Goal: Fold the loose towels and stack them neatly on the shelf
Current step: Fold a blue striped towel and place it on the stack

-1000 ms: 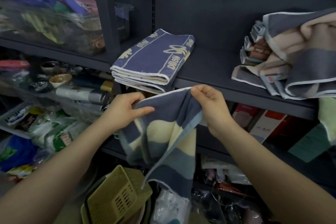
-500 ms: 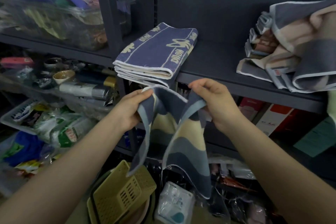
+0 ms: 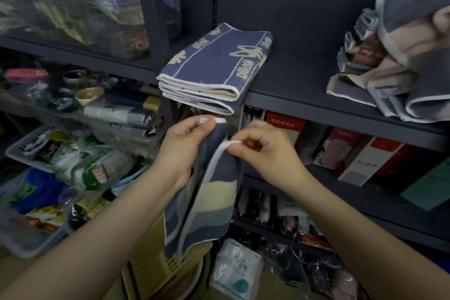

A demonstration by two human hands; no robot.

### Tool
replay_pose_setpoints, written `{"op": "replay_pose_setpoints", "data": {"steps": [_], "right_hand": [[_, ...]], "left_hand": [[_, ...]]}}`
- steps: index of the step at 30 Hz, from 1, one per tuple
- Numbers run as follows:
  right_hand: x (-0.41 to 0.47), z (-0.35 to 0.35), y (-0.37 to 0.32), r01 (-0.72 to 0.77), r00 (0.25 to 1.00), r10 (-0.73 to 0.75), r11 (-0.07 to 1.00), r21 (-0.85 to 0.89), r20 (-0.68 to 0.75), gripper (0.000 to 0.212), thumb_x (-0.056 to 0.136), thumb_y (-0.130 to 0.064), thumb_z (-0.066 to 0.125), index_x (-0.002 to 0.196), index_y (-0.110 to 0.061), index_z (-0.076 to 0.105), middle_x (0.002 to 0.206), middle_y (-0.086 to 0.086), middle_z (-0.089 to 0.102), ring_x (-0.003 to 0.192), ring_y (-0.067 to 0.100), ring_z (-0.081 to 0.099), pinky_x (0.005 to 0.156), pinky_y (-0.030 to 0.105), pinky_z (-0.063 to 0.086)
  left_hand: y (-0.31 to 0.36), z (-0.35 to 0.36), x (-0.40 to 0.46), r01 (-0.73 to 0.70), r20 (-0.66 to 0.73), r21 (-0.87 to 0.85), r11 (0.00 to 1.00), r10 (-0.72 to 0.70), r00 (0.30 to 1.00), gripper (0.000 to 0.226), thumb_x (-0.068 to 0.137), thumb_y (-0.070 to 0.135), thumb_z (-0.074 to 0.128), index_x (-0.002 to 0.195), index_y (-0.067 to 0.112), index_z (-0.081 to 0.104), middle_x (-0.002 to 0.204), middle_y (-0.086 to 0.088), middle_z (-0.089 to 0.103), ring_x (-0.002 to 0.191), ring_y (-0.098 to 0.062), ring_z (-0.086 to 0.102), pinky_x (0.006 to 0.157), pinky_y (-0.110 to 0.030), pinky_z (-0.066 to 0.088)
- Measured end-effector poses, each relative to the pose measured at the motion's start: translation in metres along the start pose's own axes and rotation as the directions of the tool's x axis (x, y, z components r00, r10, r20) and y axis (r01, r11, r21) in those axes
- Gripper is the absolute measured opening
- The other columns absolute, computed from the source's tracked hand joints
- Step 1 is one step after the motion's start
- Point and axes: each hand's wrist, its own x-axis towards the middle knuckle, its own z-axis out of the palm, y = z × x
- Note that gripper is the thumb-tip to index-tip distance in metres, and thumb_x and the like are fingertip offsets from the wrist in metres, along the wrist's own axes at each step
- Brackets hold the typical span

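A blue, cream and grey striped towel [image 3: 207, 202] hangs folded lengthwise in front of the shelf. My left hand [image 3: 185, 151] pinches its top corners from the left. My right hand [image 3: 263, 151] pinches the white-edged corner beside it, close to the left hand. A stack of folded blue towels [image 3: 214, 68] with cream lettering lies on the dark shelf [image 3: 297, 75], just above my hands. A heap of loose grey, pink and blue towels [image 3: 399, 63] sits at the shelf's right end.
A dark upright post [image 3: 151, 19] borders the shelf on the left, with bagged goods beyond it. Boxes [image 3: 370, 158] stand on the lower shelf. A yellow plastic basket [image 3: 151, 273] and wrapped packets lie on the floor below the towel.
My hands have come together, bringing the towel's two top corners side by side, so the towel now hangs narrower and doubled. The view has moved closer to the shelf.
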Motion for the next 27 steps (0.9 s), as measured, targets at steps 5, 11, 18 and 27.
{"op": "replay_pose_setpoints", "data": {"steps": [5,11,18,27], "right_hand": [[0.001,0.011,-0.006,0.045,0.998,-0.044,0.998,0.036,-0.035,0.013,0.090,-0.019,0.055,0.078,-0.015,0.056,0.075,-0.002,0.058,0.069,0.002,0.052,0.063,0.016,0.039],[0.002,0.016,-0.006,-0.003,0.993,-0.003,0.999,-0.054,-0.119,0.014,0.090,-0.022,0.057,0.081,-0.012,0.062,0.074,0.003,0.064,0.070,0.011,0.057,0.063,0.024,0.042],[-0.003,0.011,-0.008,0.049,0.990,-0.076,0.975,-0.216,-0.120,0.007,0.086,-0.022,0.061,0.083,-0.017,0.061,0.078,-0.002,0.065,0.073,0.011,0.059,0.064,0.033,0.048],[-0.002,0.017,-0.009,-0.049,0.972,0.032,0.997,-0.066,-0.232,0.017,0.085,-0.029,0.062,0.079,-0.026,0.046,0.058,-0.009,0.053,0.053,0.004,0.050,0.048,0.024,0.039]], "left_hand": [[0.001,0.000,-0.010,-0.085,0.011,0.047,0.995,0.085,0.996,0.017,0.090,0.014,0.055,0.080,0.019,0.069,0.070,0.002,0.070,0.063,-0.008,0.063,0.055,-0.018,0.051],[0.001,-0.003,-0.016,-0.138,0.084,0.107,0.985,0.129,0.988,0.021,0.091,0.014,0.053,0.084,0.021,0.071,0.081,0.001,0.072,0.076,-0.009,0.065,0.066,-0.019,0.052],[0.003,0.000,-0.019,-0.240,0.185,0.199,0.950,0.204,0.961,0.025,0.094,0.012,0.048,0.085,0.022,0.069,0.079,0.009,0.071,0.075,-0.002,0.064,0.066,-0.013,0.049],[-0.001,0.009,-0.027,-0.268,0.113,0.182,0.946,0.251,0.961,0.026,0.097,0.018,0.043,0.093,0.017,0.068,0.091,0.003,0.071,0.088,-0.007,0.064,0.076,-0.016,0.050]]}}
